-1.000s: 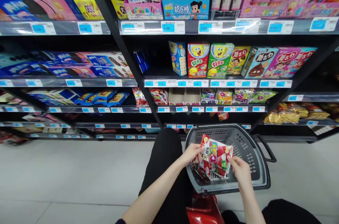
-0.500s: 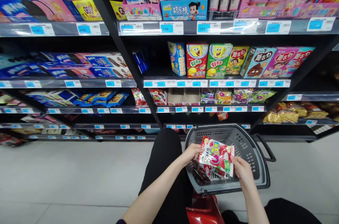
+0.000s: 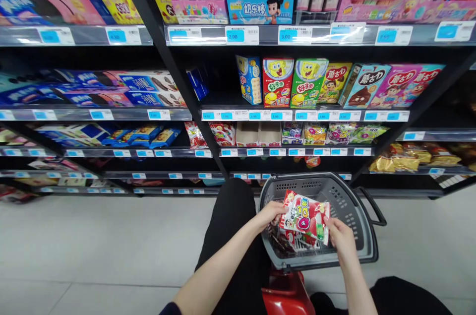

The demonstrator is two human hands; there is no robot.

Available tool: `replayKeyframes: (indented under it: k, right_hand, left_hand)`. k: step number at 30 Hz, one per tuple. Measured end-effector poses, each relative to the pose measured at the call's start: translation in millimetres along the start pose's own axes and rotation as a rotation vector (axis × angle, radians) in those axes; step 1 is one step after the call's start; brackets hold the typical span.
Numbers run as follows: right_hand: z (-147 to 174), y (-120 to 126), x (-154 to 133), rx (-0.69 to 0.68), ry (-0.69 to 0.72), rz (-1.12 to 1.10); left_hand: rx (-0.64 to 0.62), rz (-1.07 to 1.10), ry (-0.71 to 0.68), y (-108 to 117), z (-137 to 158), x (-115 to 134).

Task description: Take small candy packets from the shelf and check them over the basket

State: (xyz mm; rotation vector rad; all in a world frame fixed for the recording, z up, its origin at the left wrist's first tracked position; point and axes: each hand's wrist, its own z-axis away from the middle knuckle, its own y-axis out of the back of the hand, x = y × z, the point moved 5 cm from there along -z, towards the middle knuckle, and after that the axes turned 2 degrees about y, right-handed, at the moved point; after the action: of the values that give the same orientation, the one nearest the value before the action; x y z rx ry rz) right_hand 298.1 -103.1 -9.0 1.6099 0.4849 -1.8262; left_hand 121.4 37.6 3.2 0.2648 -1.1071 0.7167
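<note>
Over a grey basket (image 3: 345, 201), a red-and-white bag (image 3: 305, 217) held at both ends

In a shop aisle, we hold the bag above the basket's inside, our left hand (image 3: 270, 214) pinching its left edge, our right hand (image 3: 340, 235) its right, the two apart. Other packets (image 3: 297, 241) lie beneath it. Ahead of us, snack boxes (image 3: 278, 84) stand on a dark shelf (image 3: 221, 99).

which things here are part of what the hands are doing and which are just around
Part of it:
red-and-white packet
left hand
right hand
grey basket beneath

Just around:
red cartoon box
green cartoon box
gold packets
</note>
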Motion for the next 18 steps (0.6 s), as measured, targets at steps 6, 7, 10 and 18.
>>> replayKeyframes:
  k: [6,7,10,18]
  right_hand:
    - [-2,-3,3,-0.113,-0.105,-0.103]
    - [-2,-3,2,-0.114,-0.114,-0.169]
    - [0,-3,-4,-0.138,-0.129,-0.405]
    - [15,-30,-8,-0.012,-0.085,-0.493]
  left_hand:
    - [-0.024,0.036,0.123,-1,-1,-8]
    - [-0.052,0.11,0.123,-3,0,-7]
    - [-0.155,0.34,0.077,-7,1,0]
    - [-0.251,0.758,-0.171,-27,11,16]
